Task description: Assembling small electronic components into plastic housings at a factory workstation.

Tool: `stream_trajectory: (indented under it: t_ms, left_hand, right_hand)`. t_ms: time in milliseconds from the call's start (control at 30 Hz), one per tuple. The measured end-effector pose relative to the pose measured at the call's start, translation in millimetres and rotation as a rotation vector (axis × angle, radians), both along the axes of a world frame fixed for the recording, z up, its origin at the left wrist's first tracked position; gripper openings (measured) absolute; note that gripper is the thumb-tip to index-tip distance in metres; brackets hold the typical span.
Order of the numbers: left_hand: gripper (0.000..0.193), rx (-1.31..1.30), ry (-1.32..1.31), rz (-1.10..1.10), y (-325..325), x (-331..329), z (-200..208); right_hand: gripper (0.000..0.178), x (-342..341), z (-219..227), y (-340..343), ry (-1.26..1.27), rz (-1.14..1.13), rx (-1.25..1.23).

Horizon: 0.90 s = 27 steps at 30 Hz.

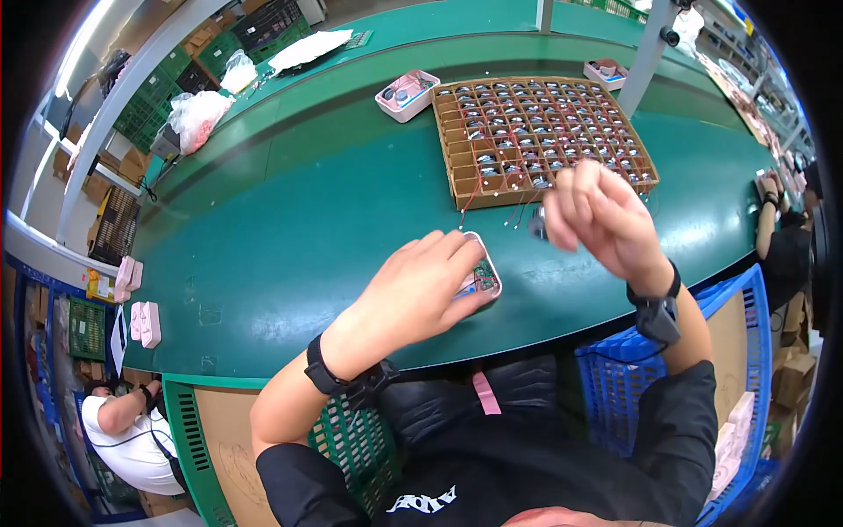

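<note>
My left hand [408, 285] is closed round a small pale pink plastic casing [493, 255] on the green bench. Inside the casing a green circuit board [485, 277] and a bit of blue show, partly covered by my fingers. Raised off the bench to the right, my right hand [606, 215] has its fingers curled in. At its fingertips is a small dark round part [536, 223], blurred. Just beyond stands a divided cardboard tray [457, 171], its many cells mostly filled with similar round parts on red and black wires. Several wires hang over its near edge.
Pink casings with parts inside [407, 107] [606, 82] stand beside the tray. More pink pieces [145, 324] lie at the bench's left end. A green crate [195, 422] and a blue crate [746, 351] flank me. A metal post [650, 61] rises behind the tray. Other people sit left and right.
</note>
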<state>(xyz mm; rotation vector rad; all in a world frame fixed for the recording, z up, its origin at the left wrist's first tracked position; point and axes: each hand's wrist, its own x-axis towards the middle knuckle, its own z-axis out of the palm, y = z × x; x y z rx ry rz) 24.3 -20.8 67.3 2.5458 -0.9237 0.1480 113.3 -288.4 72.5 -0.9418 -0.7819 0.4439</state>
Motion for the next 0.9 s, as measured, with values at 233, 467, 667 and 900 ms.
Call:
stream_trajectory:
  t_ms: [233,467,667,900]
  left_hand:
    - [0.045,-0.473,0.213,-0.141,-22.6,-15.5,-8.5]
    - [0.041,-0.58,0.303,-0.078,-4.9,-4.3,-20.4]
    - [0.034,-0.577,0.16,-0.001,4.3,-2.9,-6.9]
    - [0.029,-0.519,-0.116,0.069,-1.4,-2.2,-17.6]
  right_hand:
    - [0.031,-46.4,-2.4,6.7,0.066,0.258,0.041]
    - [0.03,-42.1,-7.1,1.2,0.118,0.295,0.092]
    - [0.025,-35.3,-30.8,15.3,-0.187,-0.148,-0.448]
    - [0.031,-44.9,-70.7,36.8,-0.088,-0.181,-0.416]
